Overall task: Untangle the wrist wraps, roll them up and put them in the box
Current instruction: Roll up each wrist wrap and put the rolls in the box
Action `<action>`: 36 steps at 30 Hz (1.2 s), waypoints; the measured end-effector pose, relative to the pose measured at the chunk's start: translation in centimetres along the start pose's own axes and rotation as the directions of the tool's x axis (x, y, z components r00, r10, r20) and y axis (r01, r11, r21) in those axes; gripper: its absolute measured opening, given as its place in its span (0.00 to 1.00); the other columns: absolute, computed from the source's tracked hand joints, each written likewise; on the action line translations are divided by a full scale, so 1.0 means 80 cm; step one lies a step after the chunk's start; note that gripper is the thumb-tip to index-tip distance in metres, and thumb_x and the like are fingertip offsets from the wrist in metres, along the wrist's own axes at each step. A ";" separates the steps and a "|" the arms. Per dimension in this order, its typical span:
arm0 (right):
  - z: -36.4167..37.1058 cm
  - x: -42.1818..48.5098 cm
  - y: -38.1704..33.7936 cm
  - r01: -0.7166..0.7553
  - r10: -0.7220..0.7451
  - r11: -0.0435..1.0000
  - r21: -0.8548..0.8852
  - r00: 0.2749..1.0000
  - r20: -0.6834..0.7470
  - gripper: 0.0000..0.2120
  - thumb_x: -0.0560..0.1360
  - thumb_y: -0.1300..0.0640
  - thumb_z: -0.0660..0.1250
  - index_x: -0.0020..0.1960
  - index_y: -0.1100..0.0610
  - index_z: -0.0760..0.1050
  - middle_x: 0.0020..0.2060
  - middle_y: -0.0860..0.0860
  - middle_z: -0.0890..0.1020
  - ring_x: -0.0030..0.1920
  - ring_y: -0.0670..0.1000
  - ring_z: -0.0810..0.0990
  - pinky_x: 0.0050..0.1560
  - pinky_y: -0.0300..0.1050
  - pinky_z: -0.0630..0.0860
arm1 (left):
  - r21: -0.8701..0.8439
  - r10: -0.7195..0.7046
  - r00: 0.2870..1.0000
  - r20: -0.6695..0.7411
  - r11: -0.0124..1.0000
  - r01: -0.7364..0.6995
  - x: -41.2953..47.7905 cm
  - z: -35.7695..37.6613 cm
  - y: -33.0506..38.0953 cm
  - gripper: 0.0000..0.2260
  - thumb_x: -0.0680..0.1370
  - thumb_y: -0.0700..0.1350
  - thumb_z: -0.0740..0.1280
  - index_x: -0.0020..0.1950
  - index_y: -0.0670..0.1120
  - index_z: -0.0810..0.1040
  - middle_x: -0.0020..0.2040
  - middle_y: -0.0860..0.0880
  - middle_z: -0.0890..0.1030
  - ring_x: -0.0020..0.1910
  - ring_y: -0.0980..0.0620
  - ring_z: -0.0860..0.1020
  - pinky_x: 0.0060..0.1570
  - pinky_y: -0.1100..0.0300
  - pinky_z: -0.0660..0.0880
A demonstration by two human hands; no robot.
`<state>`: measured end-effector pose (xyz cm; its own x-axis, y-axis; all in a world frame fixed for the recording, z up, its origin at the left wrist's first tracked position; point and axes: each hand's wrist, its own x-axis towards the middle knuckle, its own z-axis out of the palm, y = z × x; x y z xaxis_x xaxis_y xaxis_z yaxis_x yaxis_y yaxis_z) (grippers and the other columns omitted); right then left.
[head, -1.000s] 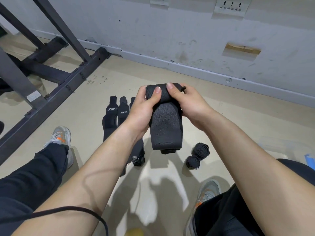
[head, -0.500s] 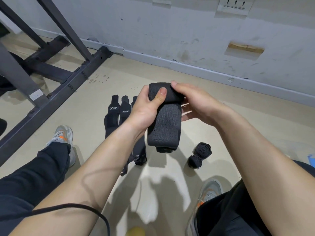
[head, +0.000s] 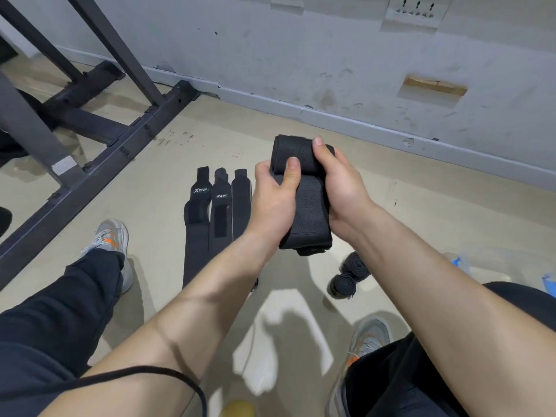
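I hold a wide black wrist wrap (head: 310,209) upright in front of me, its top end rolled into a thick coil and its tail hanging down. My left hand (head: 275,200) grips the left side with the thumb pressed under the coil. My right hand (head: 343,188) clasps the right side, its thumb lying over the coil. Three black wraps (head: 216,218) lie flat side by side on the floor to the left. Two rolled wraps (head: 349,275) sit on the floor under my right forearm. A clear plastic box (head: 481,273) shows partly at the right edge, behind my arm.
A dark metal rack frame (head: 99,139) crosses the floor at the left. The grey wall and skirting (head: 331,115) run close behind. My legs and grey-orange shoes (head: 111,239) flank the working spot on the beige floor.
The coil at the wrap's top has grown thicker and the hanging tail shorter. My right hand has closed back onto the wrap after lifting off it. The view has shifted slightly.
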<state>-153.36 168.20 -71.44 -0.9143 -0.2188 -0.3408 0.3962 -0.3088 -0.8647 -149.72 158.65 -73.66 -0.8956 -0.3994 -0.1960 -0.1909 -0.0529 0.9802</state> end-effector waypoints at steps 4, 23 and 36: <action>-0.006 -0.002 -0.001 0.012 -0.012 1.000 -0.011 0.999 -0.038 0.17 0.82 0.47 0.65 0.61 0.60 0.77 0.46 0.56 0.87 0.42 0.53 0.86 0.40 0.48 0.84 | 0.050 0.011 0.997 0.078 0.999 -0.015 -0.003 0.001 -0.006 0.19 0.83 0.55 0.66 0.67 0.46 0.68 0.54 0.55 0.81 0.53 0.57 0.81 0.57 0.54 0.78; -0.029 0.030 -0.002 0.147 -0.164 0.986 -0.079 0.943 -0.288 0.16 0.80 0.46 0.69 0.61 0.56 0.76 0.55 0.55 0.85 0.56 0.57 0.84 0.60 0.62 0.81 | -0.030 -0.236 0.877 0.418 0.962 0.273 -0.025 -0.012 -0.058 0.11 0.82 0.45 0.69 0.62 0.42 0.80 0.56 0.45 0.86 0.54 0.46 0.85 0.61 0.47 0.79; -0.039 0.054 -0.011 0.202 -0.194 0.979 -0.024 0.893 -0.407 0.31 0.69 0.35 0.70 0.64 0.54 0.74 0.62 0.53 0.82 0.60 0.56 0.82 0.62 0.60 0.80 | -0.327 -0.167 0.895 0.413 0.890 0.317 -0.030 -0.020 -0.062 0.26 0.79 0.52 0.71 0.70 0.37 0.71 0.62 0.41 0.83 0.59 0.47 0.83 0.63 0.50 0.78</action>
<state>-157.93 170.41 -73.29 -0.9273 0.2411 -0.2863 0.2010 -0.3244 -0.9243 -145.99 158.38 -78.04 -0.9359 0.0295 -0.3511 -0.3225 -0.4733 0.8197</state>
